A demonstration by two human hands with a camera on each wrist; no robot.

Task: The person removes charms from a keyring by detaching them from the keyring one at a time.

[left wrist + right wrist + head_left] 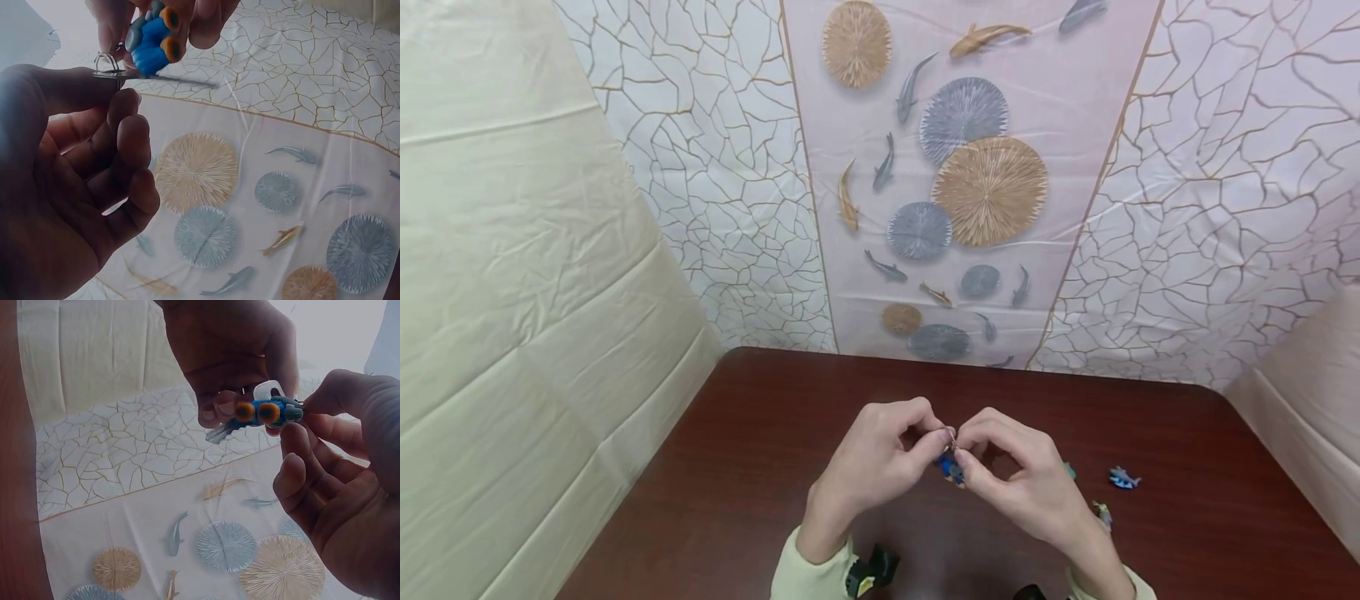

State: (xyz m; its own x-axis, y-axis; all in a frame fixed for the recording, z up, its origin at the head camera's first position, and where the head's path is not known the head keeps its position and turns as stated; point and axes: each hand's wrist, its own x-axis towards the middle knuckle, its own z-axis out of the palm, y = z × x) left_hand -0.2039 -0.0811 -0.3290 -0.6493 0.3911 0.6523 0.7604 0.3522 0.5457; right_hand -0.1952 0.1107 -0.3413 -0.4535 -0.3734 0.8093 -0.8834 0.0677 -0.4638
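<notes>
In the head view both hands meet over the brown table. My left hand point(880, 446) pinches a thin metal key ring point(156, 78), which shows nearly edge-on in the left wrist view with a smaller metal loop point(106, 60) beside it. My right hand point(1026, 471) pinches the top end of a small blue figure charm point(953, 472) close to the ring. Orange round parts and grey pieces on the charm point(259, 412) show in the right wrist view. The exact joint between ring and charm is hidden by fingertips.
Right of my hands lie a blue-grey shark-like charm point(1123, 477) and another small charm point(1102, 515), with a green piece point(1070, 471) partly behind my right hand. The brown table point(700, 500) ends at a patterned cloth backdrop point(940, 275).
</notes>
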